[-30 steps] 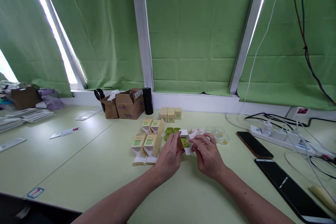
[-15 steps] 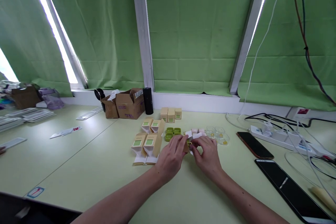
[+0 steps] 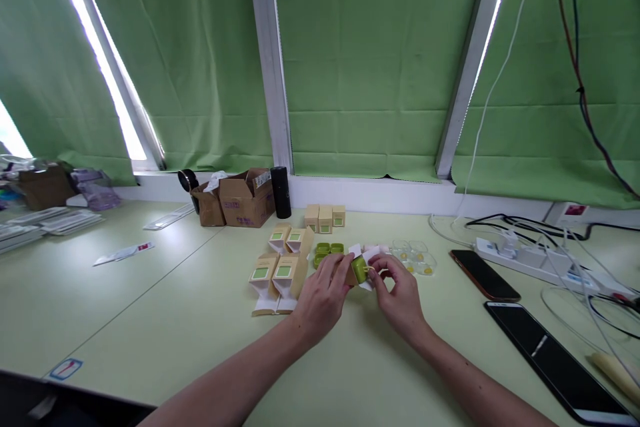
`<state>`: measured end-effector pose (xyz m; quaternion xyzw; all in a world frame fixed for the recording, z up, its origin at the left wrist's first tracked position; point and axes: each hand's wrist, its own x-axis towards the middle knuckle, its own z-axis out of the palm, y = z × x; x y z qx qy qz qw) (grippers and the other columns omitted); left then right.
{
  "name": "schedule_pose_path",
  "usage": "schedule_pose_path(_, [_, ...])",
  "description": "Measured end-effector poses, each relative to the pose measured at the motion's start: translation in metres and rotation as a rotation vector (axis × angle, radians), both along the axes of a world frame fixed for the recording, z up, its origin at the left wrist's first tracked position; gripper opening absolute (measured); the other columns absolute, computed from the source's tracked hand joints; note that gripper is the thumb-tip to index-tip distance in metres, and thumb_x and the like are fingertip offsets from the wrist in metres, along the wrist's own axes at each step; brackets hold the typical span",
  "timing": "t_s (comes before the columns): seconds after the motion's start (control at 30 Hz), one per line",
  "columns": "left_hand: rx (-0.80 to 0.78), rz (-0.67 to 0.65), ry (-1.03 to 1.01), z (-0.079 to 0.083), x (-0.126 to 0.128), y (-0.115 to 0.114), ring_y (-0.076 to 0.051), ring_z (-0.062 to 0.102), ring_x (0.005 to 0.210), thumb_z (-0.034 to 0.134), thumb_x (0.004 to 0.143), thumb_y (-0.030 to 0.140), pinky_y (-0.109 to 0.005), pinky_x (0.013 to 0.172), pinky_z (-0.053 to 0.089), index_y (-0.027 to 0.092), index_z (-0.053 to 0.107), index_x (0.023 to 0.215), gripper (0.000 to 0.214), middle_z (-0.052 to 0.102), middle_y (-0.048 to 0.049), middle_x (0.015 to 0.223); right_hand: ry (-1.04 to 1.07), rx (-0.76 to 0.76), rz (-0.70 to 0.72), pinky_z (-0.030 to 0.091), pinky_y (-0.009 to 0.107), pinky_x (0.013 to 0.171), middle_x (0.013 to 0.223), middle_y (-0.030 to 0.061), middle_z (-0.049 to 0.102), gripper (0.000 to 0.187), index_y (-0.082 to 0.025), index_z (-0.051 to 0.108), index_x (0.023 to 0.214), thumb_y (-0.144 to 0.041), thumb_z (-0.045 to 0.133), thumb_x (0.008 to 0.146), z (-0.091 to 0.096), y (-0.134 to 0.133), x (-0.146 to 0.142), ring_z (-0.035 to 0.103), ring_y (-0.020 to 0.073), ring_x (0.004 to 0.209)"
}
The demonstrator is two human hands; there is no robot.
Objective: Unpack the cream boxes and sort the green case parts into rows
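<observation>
Between your 2 hands, your left hand (image 3: pixel 323 293) and right hand (image 3: pixel 400 293) pinch a small box (image 3: pixel 361 268) above the table (image 3: pixel 165 320).

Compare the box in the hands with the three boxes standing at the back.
The held box has its white flaps open, a green case showing at its mouth; the three back boxes are closed. The held box is gripped between left hand and right hand; the three back boxes stand side by side on the table. All are tan cardboard.
</observation>
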<state>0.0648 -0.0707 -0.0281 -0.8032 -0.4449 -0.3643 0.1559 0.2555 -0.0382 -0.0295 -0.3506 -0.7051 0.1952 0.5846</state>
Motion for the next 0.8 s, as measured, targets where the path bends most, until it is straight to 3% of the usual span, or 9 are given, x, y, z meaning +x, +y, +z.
schedule_pose_path(0.2, [0.010, 0.008, -0.005, 0.000, 0.000, 0.001, -0.031, 0.060, 0.131, 0.050, 0.100, 0.013, -0.045, 0.099, 0.059, 0.024, 0.025, 0.160, 0.066, 0.059, -0.0167, 0.136, 0.109, -0.128, 0.058, 0.059, 0.036, 0.079, 0.105, 0.0089, 0.073, 0.024, -0.023, 0.064, 0.090, -0.045, 0.061, 0.099, 0.000, -0.002, 0.001, 0.069, 0.0231, 0.094])
schedule_pose_path(0.37, [0.031, 0.017, 0.002, 0.001, -0.001, 0.002, -0.031, 0.060, 0.130, 0.051, 0.099, 0.012, -0.044, 0.097, 0.060, 0.024, 0.026, 0.160, 0.067, 0.060, -0.0163, 0.134, 0.281, -0.201, 0.114, 0.060, 0.037, 0.076, 0.106, 0.0099, 0.075, 0.027, -0.024, 0.058, 0.093, -0.050, 0.059, 0.099, 0.003, -0.002, 0.004, 0.070, 0.0227, 0.087])
schedule_pose_path(0.57, [0.039, 0.054, 0.057, -0.001, -0.002, 0.005, -0.032, 0.061, 0.127, 0.049, 0.099, 0.011, -0.041, 0.089, 0.061, 0.023, 0.028, 0.161, 0.067, 0.060, -0.0169, 0.133, 0.443, -0.420, 0.390, 0.057, 0.032, 0.058, 0.116, 0.0100, 0.074, 0.033, -0.024, 0.050, 0.089, -0.053, 0.064, 0.096, 0.012, -0.005, 0.005, 0.070, 0.0175, 0.066])
schedule_pose_path(0.7, [0.077, 0.028, 0.129, 0.000, -0.001, 0.003, -0.032, 0.060, 0.128, 0.044, 0.099, 0.009, -0.039, 0.085, 0.061, 0.020, 0.032, 0.159, 0.062, 0.061, -0.0186, 0.132, 0.337, -0.655, 0.619, 0.051, 0.027, 0.047, 0.083, 0.0008, 0.070, 0.042, -0.023, 0.049, 0.083, -0.056, 0.075, 0.086, 0.013, -0.010, -0.002, 0.068, 0.0172, 0.055])
schedule_pose_path(0.8, [0.101, -0.016, 0.178, 0.002, 0.000, 0.001, -0.032, 0.059, 0.128, 0.044, 0.099, 0.010, -0.040, 0.090, 0.060, 0.016, 0.038, 0.156, 0.058, 0.061, -0.0194, 0.130, 0.264, -0.721, 0.728, 0.055, 0.029, 0.051, 0.071, -0.0035, 0.061, 0.043, -0.023, 0.051, 0.081, -0.057, 0.079, 0.082, 0.011, -0.013, -0.008, 0.066, 0.0166, 0.056])
